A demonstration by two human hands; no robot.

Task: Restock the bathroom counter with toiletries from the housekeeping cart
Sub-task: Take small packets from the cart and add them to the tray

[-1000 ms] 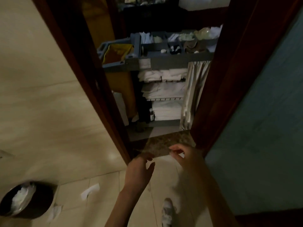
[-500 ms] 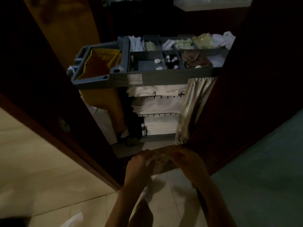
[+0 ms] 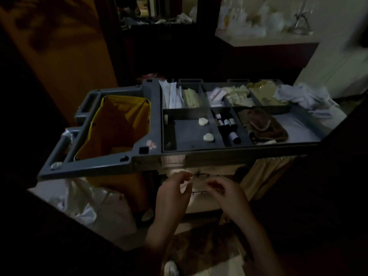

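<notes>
Hands low in front of the housekeeping cart (image 3: 99, 168), just below its top tray. Left hand (image 3: 172, 194) is half open, fingers loosely bent, nothing visible in it. Right hand (image 3: 225, 193) has fingertips curled in toward the thumb, too dim to tell if it pinches anything. Toiletries are all up in the tray compartments, none taken yet by the look of it. Mini bottles (image 3: 229, 125) lie on their sides in the narrow middle slot: prob. light, stiff, smooth plastic, so apt to roll or slip. Best pinched across the body, thumb vs two fingers, one or two at a time. Two pale soap rounds (image 3: 203, 121) sit loose in the big compartment just left of the bottles, apart from each other. They look small & firm, an easy pick from above by the edges. Back row has pale sachets (image 3: 237, 95) and long white packets (image 3: 172, 94), thin & floppy I'd say, so take a stack by its short end. Brown cloth (image 3: 262, 125) lies right of the bottles, yellow bag (image 3: 117, 124) at the cart's left end.
</notes>
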